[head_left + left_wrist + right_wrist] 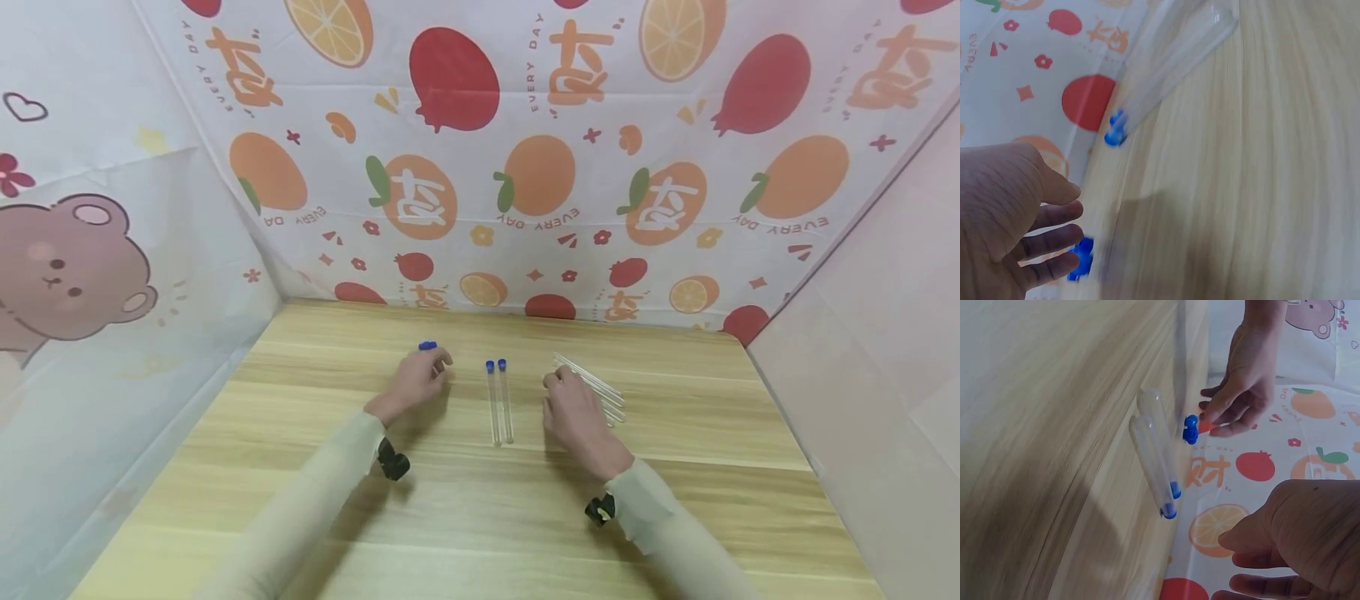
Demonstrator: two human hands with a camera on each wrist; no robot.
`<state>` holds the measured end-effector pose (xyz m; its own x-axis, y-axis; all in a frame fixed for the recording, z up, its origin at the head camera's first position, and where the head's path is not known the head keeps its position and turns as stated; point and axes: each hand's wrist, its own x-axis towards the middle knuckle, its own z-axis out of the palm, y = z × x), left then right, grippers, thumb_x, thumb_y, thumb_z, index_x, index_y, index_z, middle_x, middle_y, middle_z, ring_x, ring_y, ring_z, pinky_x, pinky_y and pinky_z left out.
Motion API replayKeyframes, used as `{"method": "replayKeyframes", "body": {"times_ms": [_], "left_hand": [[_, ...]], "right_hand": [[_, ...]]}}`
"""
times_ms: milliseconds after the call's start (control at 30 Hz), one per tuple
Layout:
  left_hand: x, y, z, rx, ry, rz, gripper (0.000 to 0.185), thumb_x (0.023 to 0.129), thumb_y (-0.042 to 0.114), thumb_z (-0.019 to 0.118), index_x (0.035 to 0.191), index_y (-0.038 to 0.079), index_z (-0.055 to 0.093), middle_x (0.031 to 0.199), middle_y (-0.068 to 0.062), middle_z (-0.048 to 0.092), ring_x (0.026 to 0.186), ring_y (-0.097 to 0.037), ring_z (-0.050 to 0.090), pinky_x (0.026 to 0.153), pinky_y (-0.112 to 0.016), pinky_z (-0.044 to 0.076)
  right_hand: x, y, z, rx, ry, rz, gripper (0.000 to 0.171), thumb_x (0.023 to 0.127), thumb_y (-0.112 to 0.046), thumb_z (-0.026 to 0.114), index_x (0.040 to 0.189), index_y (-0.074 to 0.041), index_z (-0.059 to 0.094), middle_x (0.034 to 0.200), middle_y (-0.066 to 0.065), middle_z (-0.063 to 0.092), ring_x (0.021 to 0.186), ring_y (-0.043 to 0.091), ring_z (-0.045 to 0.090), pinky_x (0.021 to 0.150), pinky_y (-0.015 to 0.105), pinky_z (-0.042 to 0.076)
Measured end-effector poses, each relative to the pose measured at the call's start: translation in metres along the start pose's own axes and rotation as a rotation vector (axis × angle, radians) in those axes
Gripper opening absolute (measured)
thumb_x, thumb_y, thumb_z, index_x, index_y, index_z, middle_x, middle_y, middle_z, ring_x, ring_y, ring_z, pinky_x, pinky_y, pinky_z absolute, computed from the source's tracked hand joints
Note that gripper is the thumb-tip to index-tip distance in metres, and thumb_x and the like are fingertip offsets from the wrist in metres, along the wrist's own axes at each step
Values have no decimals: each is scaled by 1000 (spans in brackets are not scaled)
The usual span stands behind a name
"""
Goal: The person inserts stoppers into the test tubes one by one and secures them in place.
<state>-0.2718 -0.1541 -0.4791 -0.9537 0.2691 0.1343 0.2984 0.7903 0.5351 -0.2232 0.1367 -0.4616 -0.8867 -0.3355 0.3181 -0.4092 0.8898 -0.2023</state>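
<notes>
Two clear test tubes (pixel 500 408) with blue caps lie side by side mid-table, their capped ends toward the back. To their left, my left hand (pixel 416 379) hovers with loosely bent fingers by a small cluster of blue caps (pixel 427 345). In the left wrist view, those caps (pixel 1082 257) show just beyond the fingertips, and nothing is seen in the grasp. My right hand (pixel 581 417) is over the near side of several clear tubes (pixel 603 387) without visible caps, partly hiding them. Its fingers look relaxed in the right wrist view, with nothing visible between them.
The wooden table (pixel 465 525) meets a fruit-print cloth (pixel 480 208) along its back edge. A bear-print cloth (pixel 202 258) hangs at the left and a pale wall (pixel 877 333) stands at the right. Black wrist devices (pixel 392 460) sit at both cuffs.
</notes>
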Motion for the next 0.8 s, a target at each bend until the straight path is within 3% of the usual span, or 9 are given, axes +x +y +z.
{"method": "replayKeyframes", "body": {"times_ms": [133, 367, 800], "left_hand": [[6, -14, -8, 59, 6, 18, 24, 89, 0, 67, 113, -5, 67, 102, -21, 74, 93, -33, 71, 82, -45, 61], [14, -33, -14, 160, 33, 11, 22, 89, 3, 71, 110, -3, 69, 111, -21, 73, 109, -40, 65, 102, -55, 53], [17, -52, -8, 227, 47, -24, 31, 91, 7, 69, 121, -2, 66, 117, -24, 67, 110, -41, 60, 98, -54, 53]], "right_hand": [[0, 5, -2, -10, 26, -13, 14, 87, -5, 67, 100, -3, 70, 107, 14, 67, 86, 31, 66, 61, 42, 57], [1, 15, -5, -45, 53, -9, 12, 85, -6, 70, 97, -2, 69, 101, 15, 67, 81, 33, 66, 63, 44, 56], [-2, 34, -5, -23, 21, 28, 11, 85, -4, 70, 95, 0, 68, 102, 18, 67, 81, 31, 65, 69, 44, 59]]}}
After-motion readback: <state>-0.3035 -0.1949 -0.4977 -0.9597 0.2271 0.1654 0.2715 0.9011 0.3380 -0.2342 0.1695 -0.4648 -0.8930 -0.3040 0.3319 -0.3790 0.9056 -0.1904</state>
